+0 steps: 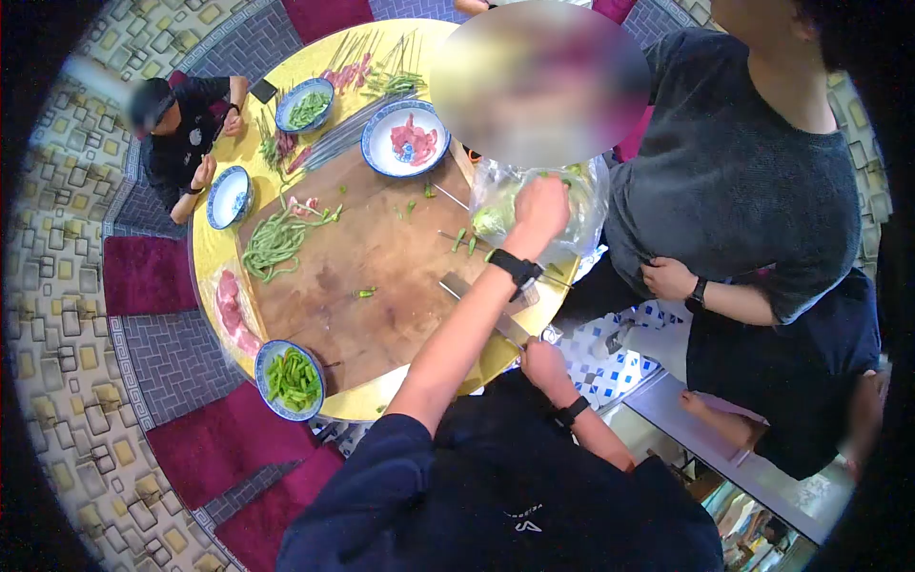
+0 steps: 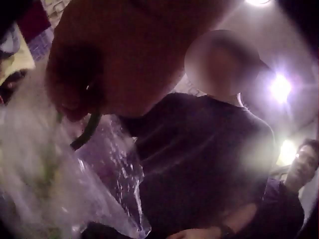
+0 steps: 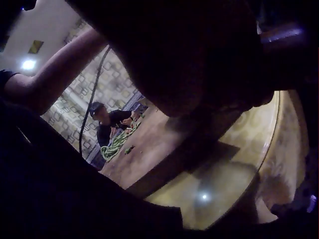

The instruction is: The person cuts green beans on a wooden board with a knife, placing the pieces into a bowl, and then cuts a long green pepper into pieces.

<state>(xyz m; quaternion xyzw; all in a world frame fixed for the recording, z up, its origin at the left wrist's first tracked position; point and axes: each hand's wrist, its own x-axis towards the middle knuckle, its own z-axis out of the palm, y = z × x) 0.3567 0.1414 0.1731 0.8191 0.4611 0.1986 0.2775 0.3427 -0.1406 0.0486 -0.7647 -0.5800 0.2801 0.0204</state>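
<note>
My left hand reaches across the table to a clear plastic bag holding green peppers. In the left wrist view its curled fingers pinch a curved green pepper at the bag's crumpled plastic. Low at the table's near edge, my right hand grips a knife, its blade pointing over the wooden board and partly hidden under my left forearm. Small cut pepper pieces lie on the board. That hand is mostly a dark shape in the right wrist view.
A bowl of cut green peppers stands at the near left, with raw meat beyond. Long green beans lie on the board. A bowl of meat slices sits at its far edge. People surround the table; one in grey stands close right.
</note>
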